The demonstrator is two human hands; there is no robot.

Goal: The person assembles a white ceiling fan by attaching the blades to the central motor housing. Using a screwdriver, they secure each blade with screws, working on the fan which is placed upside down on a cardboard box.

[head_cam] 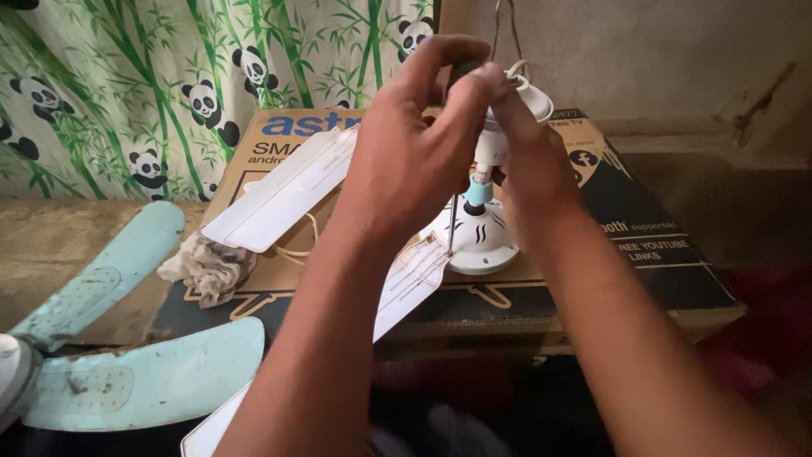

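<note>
We raise both forearms up-centre; our left hand (414, 152) arches, fingers curled and pinched shut at the top, our right hand (529, 161) clasped close beside it, fingertips touching.

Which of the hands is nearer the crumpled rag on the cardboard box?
Left. The left hand is raised above and right of the rag; the right hand lies farther right, behind it.

Both forearms bare to the frame's edge — no sleeves; left hand (406, 161) and right hand (529, 161) ungloved.
</note>
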